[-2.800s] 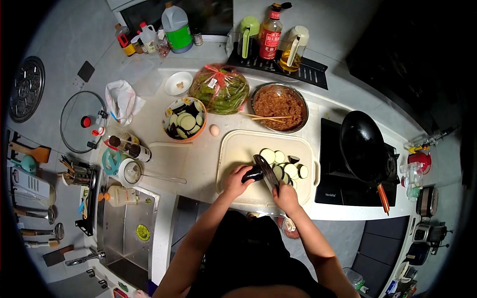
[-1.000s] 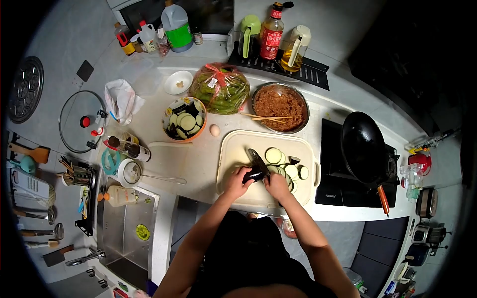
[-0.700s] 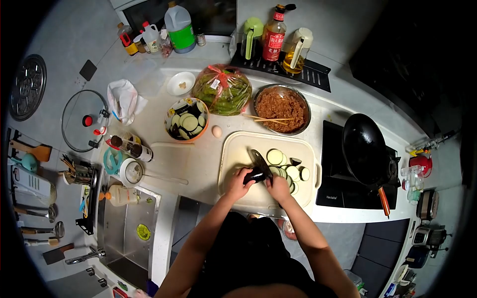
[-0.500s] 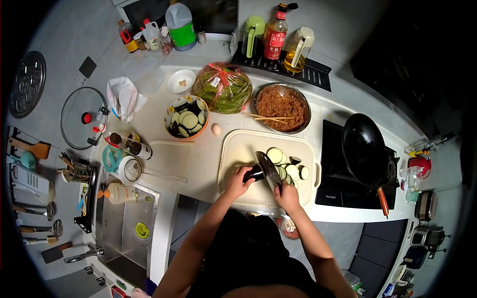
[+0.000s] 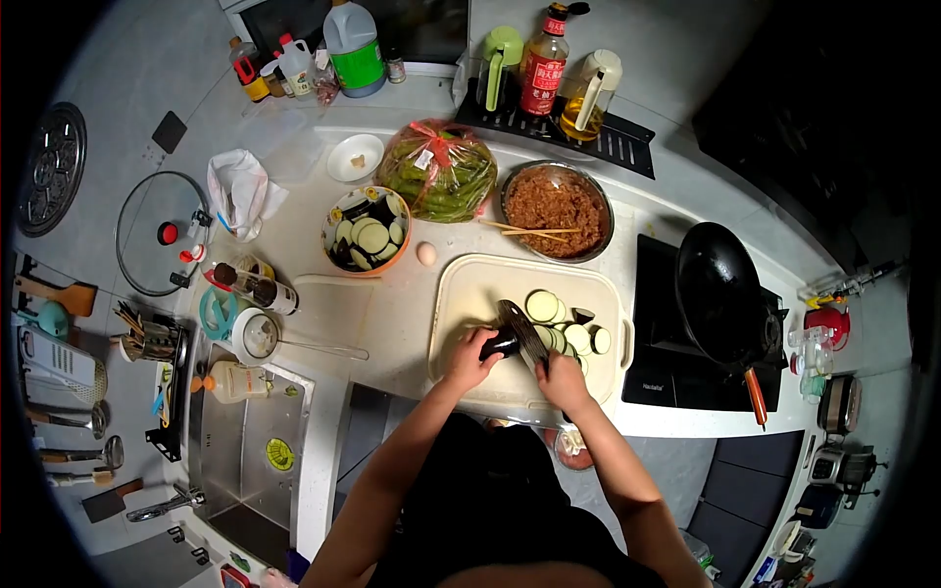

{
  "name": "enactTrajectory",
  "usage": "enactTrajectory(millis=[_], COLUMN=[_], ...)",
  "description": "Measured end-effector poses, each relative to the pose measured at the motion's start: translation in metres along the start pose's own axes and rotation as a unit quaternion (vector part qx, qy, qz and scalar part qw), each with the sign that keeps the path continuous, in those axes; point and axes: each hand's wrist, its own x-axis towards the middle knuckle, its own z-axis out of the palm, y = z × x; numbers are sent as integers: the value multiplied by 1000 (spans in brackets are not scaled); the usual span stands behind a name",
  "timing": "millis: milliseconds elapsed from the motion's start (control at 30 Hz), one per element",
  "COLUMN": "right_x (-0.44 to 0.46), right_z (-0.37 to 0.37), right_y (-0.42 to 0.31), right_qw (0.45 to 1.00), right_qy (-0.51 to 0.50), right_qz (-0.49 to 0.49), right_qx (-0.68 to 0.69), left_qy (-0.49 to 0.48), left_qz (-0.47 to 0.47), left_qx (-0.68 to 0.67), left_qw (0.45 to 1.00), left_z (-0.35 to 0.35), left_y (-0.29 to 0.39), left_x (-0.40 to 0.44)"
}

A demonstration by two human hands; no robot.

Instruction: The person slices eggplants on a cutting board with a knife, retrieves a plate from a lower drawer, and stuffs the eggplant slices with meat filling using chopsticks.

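Note:
On a cream cutting board [image 5: 461,294] lies a dark purple eggplant piece [image 5: 503,344], with my left hand [image 5: 470,359] closed around it. My right hand [image 5: 563,380] grips the handle of a dark-bladed kitchen knife [image 5: 525,335]. The blade stands at the eggplant's right end; whether it is in the flesh I cannot make out. Right of the knife, several pale eggplant slices [image 5: 542,306] with dark rims are spread over the board. A small dark end piece [image 5: 582,317] sits among them.
Behind the board are a metal bowl of minced meat [image 5: 554,201] with chopsticks across it, a bag of green vegetables [image 5: 441,176], an egg [image 5: 425,254] and a bowl of eggplant slices [image 5: 368,235]. A wok [image 5: 720,289] rests on the right cooktop; a sink [image 5: 235,431] is left.
The knife blade has shifted slightly left, closer to my left hand, and my right hand has moved with it. My left hand still holds the eggplant.

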Motion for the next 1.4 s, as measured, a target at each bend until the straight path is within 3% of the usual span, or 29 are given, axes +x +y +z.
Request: enactTrajectory(millis=[133,267,467,633,933,1400], right_x=[24,26,6,-7,-26,-3], right_z=[45,63,37,27,-7,2], right_y=[4,12,29,25,-3,-2], right_qw=[1000,999,997,996,999,1000], right_qy=[-22,20,43,79,42,7], right_qz=[21,28,70,42,3,-1], right_qx=[-7,15,6,29,8,12], left_qy=[4,16,56,71,71,50], left_qz=[-7,-11,0,-13,-33,-43], left_qx=[-19,-35,-15,-1,9,7], left_qw=[1000,999,998,997,997,998], left_z=[5,9,7,7,5,3], left_y=[-3,-9,-5,-1,1,-2], left_x=[-4,-5,-6,-4,-4,-3])
